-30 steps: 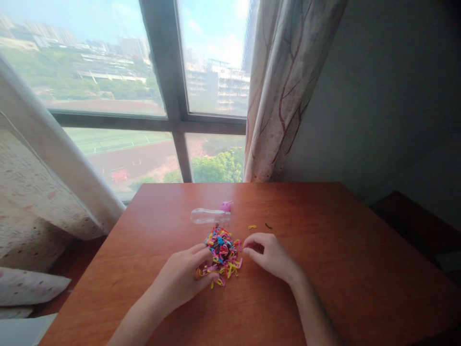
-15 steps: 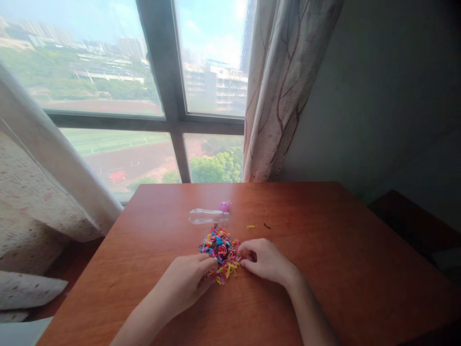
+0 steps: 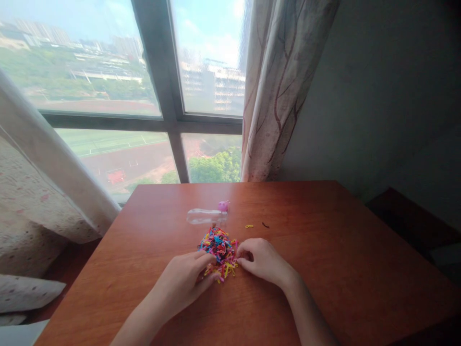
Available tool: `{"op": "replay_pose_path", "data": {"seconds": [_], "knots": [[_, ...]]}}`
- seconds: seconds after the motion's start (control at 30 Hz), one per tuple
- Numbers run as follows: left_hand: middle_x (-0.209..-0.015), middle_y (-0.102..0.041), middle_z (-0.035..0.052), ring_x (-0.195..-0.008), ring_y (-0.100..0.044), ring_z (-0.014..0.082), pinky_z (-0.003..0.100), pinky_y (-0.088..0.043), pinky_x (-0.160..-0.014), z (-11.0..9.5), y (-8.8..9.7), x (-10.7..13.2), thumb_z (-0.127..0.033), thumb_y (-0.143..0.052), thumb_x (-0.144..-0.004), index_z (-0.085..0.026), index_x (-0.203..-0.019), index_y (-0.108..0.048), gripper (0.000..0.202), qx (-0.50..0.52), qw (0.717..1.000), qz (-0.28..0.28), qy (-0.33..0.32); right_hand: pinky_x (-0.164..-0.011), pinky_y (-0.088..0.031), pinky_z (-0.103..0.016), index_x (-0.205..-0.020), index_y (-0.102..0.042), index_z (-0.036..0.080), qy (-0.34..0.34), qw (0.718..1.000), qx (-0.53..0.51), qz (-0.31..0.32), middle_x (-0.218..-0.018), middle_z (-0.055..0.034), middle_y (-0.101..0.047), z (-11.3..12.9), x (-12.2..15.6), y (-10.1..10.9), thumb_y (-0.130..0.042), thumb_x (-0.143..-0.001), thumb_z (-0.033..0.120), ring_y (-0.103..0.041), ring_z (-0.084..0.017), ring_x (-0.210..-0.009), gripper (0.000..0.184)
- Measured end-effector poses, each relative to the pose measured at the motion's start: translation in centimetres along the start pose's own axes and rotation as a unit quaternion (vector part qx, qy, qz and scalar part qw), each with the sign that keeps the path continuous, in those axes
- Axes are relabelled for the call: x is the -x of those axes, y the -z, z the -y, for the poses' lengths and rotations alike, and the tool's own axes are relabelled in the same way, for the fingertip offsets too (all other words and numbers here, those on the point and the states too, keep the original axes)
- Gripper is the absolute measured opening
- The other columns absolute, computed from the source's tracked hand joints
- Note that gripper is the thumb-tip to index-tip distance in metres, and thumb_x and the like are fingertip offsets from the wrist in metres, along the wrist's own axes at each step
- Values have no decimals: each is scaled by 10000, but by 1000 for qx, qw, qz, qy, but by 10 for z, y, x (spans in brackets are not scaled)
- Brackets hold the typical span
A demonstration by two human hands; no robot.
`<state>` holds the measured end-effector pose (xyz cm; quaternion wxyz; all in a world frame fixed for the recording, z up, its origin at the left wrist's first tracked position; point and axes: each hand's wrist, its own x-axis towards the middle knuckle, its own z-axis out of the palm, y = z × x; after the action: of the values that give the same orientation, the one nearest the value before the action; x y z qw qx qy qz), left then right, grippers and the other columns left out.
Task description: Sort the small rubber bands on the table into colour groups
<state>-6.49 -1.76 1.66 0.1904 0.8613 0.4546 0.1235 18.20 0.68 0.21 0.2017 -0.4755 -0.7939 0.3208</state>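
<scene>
A heap of small coloured rubber bands (image 3: 217,245), pink, yellow, blue, red and black, lies on the wooden table (image 3: 309,216). At its near left edge is my left hand (image 3: 185,274), thumb and fingers apart, with the fingertips touching the bands. My right hand (image 3: 264,262) rests at the heap's right edge. Its thumb and index finger curl towards each other in a pinch, close to some pink bands; whatever lies between the tips is too small to make out.
Behind the heap lies a clear plastic bottle (image 3: 204,216) on its side, with a pink cap (image 3: 223,206) beside its right end. A single yellow band (image 3: 249,226) and a black one (image 3: 265,225) lie farther right. Curtains (image 3: 273,96) and a window stand beyond the table.
The thumb of my left hand has spread away from its fingers, at the near side of the heap. My right hand has barely moved. The whole view has shifted slightly.
</scene>
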Motion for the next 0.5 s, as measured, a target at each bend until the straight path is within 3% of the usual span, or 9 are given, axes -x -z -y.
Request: {"op": "replay_pose_path", "data": {"seconds": [0.1, 0.27, 0.37, 0.5], "knots": [[-823, -700, 4, -685, -641, 156, 224, -410, -609, -3, 3, 0, -356, -554, -921, -257, -972, -663, 156, 14, 1000, -1, -7, -614, -412, -216, -774, -707, 208, -2, 999, -42, -31, -743, 11, -689, -8, 2, 12, -654, -807, 201, -591, -135, -656, 63], [-856, -713, 10, -733, -662, 167, 227, -421, -628, -2, 4, 2, -377, -529, -938, -259, -988, -662, 184, 12, 1000, -8, -11, -578, -396, -245, -748, -676, 194, -103, 973, -25, -206, -701, -10, -654, -48, 16, 38, -619, -839, 333, -555, -151, -622, 175], [-864, -710, 9, -738, -665, 165, 227, -424, -633, 2, 5, 3, -360, -500, -953, -259, -973, -658, 188, 14, 1000, -16, -11, -558, -377, -254, -709, -660, 202, -148, 968, 21, -204, -650, -3, -629, -68, 25, 43, -614, -822, 343, -541, -154, -596, 186], [-823, -699, 5, -718, -661, 155, 221, -435, -646, 10, 7, 4, -297, -473, -952, -259, -950, -667, 198, 22, 999, -36, -3, -555, -377, -255, -708, -666, 206, -154, 973, 31, -168, -644, -2, -638, -76, 29, 41, -612, -814, 342, -552, -155, -595, 181]]}}
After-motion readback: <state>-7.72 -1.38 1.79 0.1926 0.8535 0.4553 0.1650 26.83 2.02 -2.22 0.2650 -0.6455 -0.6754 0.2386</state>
